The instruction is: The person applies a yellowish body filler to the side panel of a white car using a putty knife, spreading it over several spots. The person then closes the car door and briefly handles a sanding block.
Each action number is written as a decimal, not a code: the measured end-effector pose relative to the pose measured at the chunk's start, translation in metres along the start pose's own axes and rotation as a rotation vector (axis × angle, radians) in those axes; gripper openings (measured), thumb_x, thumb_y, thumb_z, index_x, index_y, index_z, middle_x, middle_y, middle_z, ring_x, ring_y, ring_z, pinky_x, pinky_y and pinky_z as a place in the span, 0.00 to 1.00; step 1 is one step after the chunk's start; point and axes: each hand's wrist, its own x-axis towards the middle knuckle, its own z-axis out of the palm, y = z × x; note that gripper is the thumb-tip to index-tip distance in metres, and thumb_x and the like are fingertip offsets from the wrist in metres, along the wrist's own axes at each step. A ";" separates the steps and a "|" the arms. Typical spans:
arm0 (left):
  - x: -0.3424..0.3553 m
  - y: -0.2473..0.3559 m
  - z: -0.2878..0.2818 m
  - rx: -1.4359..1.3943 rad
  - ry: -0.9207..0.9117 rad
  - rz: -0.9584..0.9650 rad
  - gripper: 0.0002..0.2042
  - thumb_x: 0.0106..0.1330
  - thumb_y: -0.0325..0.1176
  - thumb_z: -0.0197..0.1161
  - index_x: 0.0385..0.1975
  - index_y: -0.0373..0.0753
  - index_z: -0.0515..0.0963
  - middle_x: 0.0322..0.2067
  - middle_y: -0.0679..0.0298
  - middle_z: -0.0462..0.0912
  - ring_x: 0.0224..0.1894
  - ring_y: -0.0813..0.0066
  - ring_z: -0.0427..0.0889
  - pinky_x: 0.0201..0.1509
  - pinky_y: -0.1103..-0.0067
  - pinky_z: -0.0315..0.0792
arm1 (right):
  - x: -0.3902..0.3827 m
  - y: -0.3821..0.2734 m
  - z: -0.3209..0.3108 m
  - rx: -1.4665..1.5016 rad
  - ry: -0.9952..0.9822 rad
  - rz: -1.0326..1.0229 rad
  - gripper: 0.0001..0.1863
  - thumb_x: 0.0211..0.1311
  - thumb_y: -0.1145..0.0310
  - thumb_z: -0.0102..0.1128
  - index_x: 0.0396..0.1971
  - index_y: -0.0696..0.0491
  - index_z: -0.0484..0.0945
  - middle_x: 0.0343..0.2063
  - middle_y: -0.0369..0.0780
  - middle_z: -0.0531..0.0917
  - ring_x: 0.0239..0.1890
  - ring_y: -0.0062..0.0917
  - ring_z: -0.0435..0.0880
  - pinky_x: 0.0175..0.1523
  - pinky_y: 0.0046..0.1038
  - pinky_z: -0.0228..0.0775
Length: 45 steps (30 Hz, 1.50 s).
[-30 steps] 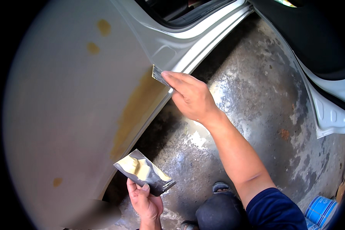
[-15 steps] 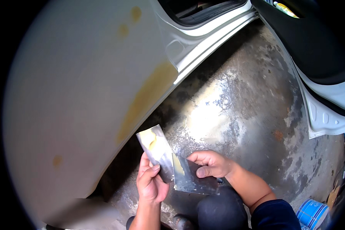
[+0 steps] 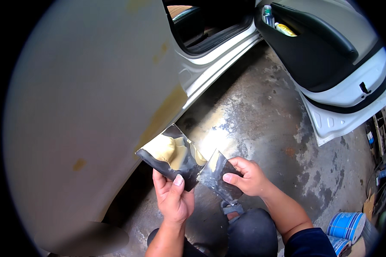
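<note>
My left hand [image 3: 172, 200] grips a dark flat mixing board [image 3: 170, 156] smeared with tan body filler. My right hand [image 3: 249, 176] holds a thin metal spreader blade [image 3: 215, 174], its edge touching the right side of the board. Both hands are low in the head view, above my knees. To the left rises a white car body panel [image 3: 90, 111] with yellowish filler patches, the largest one [image 3: 164, 115] along its lower right edge.
An open car door [image 3: 339, 81] with dark inner trim stands at the upper right, bottles in its pocket [image 3: 275, 21]. The door sill [image 3: 218, 55] runs diagonally. Stained concrete floor [image 3: 266, 124] lies below. Blue-and-white cans [image 3: 346, 227] sit at the lower right.
My right hand came down from the panel's filler patch to the board. The left hand raised and turned the board, and the spreader now meets its edge.
</note>
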 end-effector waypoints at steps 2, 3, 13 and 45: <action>-0.006 0.000 -0.007 0.132 -0.178 -0.001 0.25 0.65 0.21 0.51 0.64 0.31 0.58 0.61 0.54 0.67 0.64 0.62 0.65 0.69 0.66 0.55 | -0.001 -0.012 0.002 -0.021 0.027 -0.038 0.15 0.62 0.70 0.61 0.46 0.60 0.72 0.36 0.39 0.84 0.39 0.17 0.81 0.46 0.22 0.72; -0.007 0.003 -0.009 0.197 -0.268 0.000 0.25 0.66 0.22 0.51 0.63 0.30 0.59 0.61 0.54 0.66 0.64 0.63 0.65 0.69 0.66 0.55 | -0.002 -0.020 0.002 -0.042 0.040 -0.073 0.15 0.62 0.70 0.62 0.45 0.60 0.72 0.35 0.39 0.84 0.38 0.17 0.81 0.45 0.22 0.72; 0.007 0.041 -0.003 1.154 -0.849 0.169 0.22 0.59 0.17 0.58 0.56 0.34 0.71 0.37 0.48 0.81 0.39 0.53 0.82 0.44 0.73 0.75 | -0.039 -0.100 -0.014 -0.339 0.148 -0.358 0.20 0.58 0.72 0.65 0.50 0.58 0.73 0.36 0.41 0.85 0.37 0.18 0.82 0.45 0.23 0.73; 0.002 0.091 -0.042 1.294 -0.504 0.435 0.23 0.68 0.21 0.51 0.63 0.33 0.62 0.56 0.56 0.74 0.56 0.71 0.73 0.62 0.79 0.63 | 0.000 -0.056 0.034 -0.943 0.171 -0.496 0.18 0.55 0.65 0.63 0.48 0.48 0.80 0.52 0.38 0.75 0.58 0.37 0.70 0.58 0.40 0.63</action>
